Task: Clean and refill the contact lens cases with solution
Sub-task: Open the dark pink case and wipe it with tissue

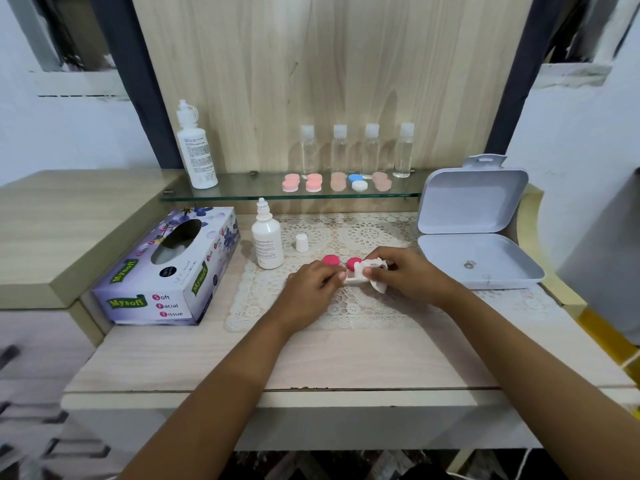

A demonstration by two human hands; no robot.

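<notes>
In the head view, the lens case (pixel 354 280) is a small white plastic piece. It lies on the lace mat (pixel 346 317) in the middle of the pale, wood-grained desk (pixel 311 362), between the two hands. The left hand (pixel 311 287) has a narrow grip: its curled fingers pinch the left end of the case. The right hand (pixel 407 271) holds a crumpled white tissue (pixel 378 268) in its grip and presses it on the right part of the case.

Two round, deep-pink caps (pixel 330 260) lie on the mat just behind the case. The solution bottle (pixel 267 245), of opaque white plastic with a pointed nozzle, stands upright at the left, and its small white cap (pixel 302 242) stands beside it. Further left lies a flowered cardboard tissue box (pixel 166 271). At the right is a smooth grey plastic box (pixel 478 258), open on its hinge. Behind, on the glass shelf (pixel 242 192), closed round cases (pixel 313 183) sit in a row in front of four clear bottles (pixel 372 150).
</notes>
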